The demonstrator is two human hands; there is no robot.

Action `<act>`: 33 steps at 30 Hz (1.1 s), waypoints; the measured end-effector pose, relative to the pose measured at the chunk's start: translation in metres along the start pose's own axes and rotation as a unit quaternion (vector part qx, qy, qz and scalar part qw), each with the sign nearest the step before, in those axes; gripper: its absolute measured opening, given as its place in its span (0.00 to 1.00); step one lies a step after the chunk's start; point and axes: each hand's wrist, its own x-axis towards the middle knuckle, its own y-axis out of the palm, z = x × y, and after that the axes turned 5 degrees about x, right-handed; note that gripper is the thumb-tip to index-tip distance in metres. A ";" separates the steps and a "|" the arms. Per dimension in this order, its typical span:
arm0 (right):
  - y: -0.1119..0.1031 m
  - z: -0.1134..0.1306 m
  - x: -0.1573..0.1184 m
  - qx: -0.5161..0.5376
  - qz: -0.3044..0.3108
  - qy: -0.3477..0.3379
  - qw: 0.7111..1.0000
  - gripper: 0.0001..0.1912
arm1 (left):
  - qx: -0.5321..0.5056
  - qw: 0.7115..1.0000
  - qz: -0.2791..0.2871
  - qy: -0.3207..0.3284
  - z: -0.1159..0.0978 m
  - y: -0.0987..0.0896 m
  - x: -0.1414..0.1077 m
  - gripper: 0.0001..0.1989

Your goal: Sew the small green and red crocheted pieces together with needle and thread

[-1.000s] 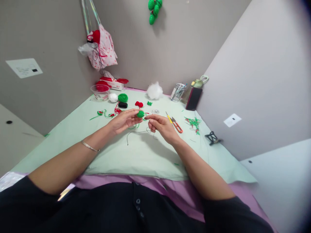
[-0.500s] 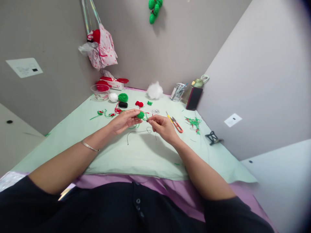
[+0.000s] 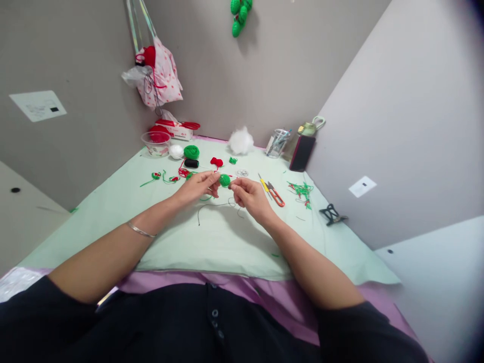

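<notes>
My left hand (image 3: 202, 185) pinches a small green crocheted ball (image 3: 225, 180) by its left side, a little above the table. On the ball's right side, my right hand (image 3: 247, 194) is closed, thumb against forefinger, close to the ball. What those fingers grip is too small to make out. A dark thread (image 3: 215, 204) trails below both hands across the pale green cloth. Behind the ball lie a red crocheted piece (image 3: 217, 162) and a small green bit of yarn (image 3: 233, 161).
Orange-handled snips (image 3: 277, 195) and a yellow-handled tool (image 3: 263, 184) lie right of my hands, near green yarn scraps (image 3: 301, 191) and a black claw clip (image 3: 333, 215). Behind stand white stuffing (image 3: 241, 141), a pen cup (image 3: 278, 142), a phone (image 3: 303, 153), green yarn (image 3: 191, 152) and a black spool (image 3: 191, 163).
The green ball has shifted slightly right and turned, and now shows more fully between my hands. My left hand has moved a little right with it; my right hand stays nearly in place.
</notes>
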 end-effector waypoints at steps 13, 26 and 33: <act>-0.002 -0.004 0.000 0.003 -0.015 -0.025 1.000 0.16 | -0.254 0.966 -0.042 0.016 -0.028 -0.007 -0.006 0.17; -0.004 0.005 -0.004 0.001 0.039 -0.035 0.999 0.16 | -0.140 0.990 0.012 -0.004 -0.013 0.006 -0.007 0.14; -0.007 0.004 -0.002 0.017 0.044 -0.017 0.999 0.13 | -0.163 0.986 0.017 0.000 -0.014 0.008 -0.008 0.16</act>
